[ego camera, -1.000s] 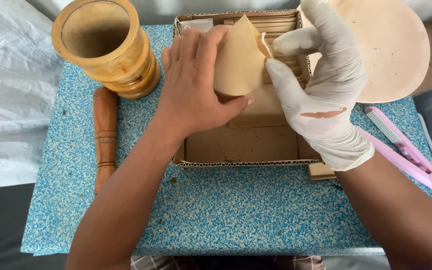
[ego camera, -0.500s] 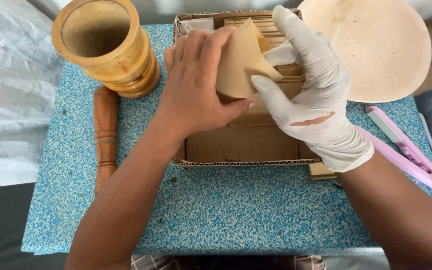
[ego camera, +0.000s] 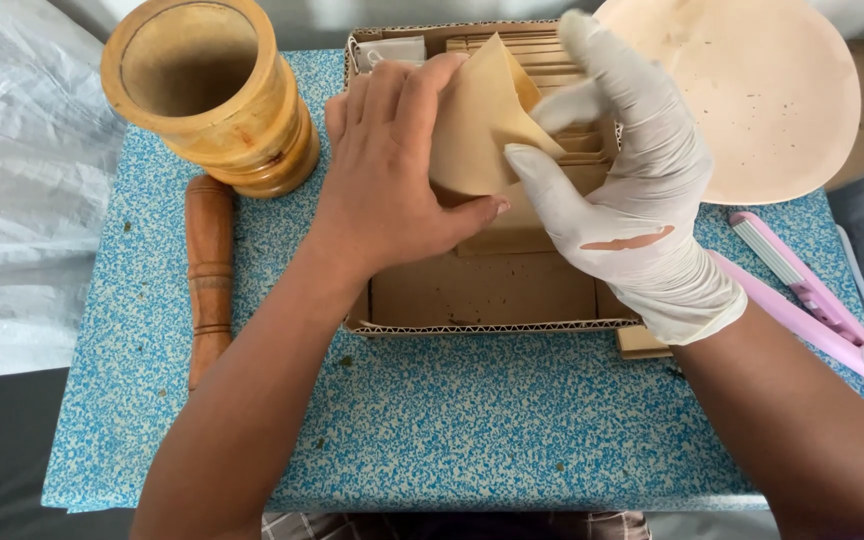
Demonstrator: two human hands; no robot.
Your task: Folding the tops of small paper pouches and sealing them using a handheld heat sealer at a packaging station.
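Note:
My bare left hand (ego camera: 387, 175) grips a tan paper pouch (ego camera: 482, 115) folded into a cone shape, held over an open shallow cardboard box (ego camera: 482, 300). My right hand (ego camera: 632, 195), in a white glove with a torn patch on its back, holds the pouch's right side, thumb in front and fingers reaching into its opening. More flat tan pouches (ego camera: 552, 60) lie stacked at the far end of the box, partly hidden behind both hands.
A wooden mortar (ego camera: 207, 90) stands at the back left of the blue speckled table (ego camera: 452, 430), with a wooden pestle (ego camera: 209, 275) lying beside it. A round pale plate (ego camera: 762, 90) sits at the back right. A pink sealing tool (ego camera: 812, 300) lies at the right edge.
The gloved right hand has shifted left and lower on the pouch, its fingers working further into the opening. The left hand and pouch stay in nearly the same place.

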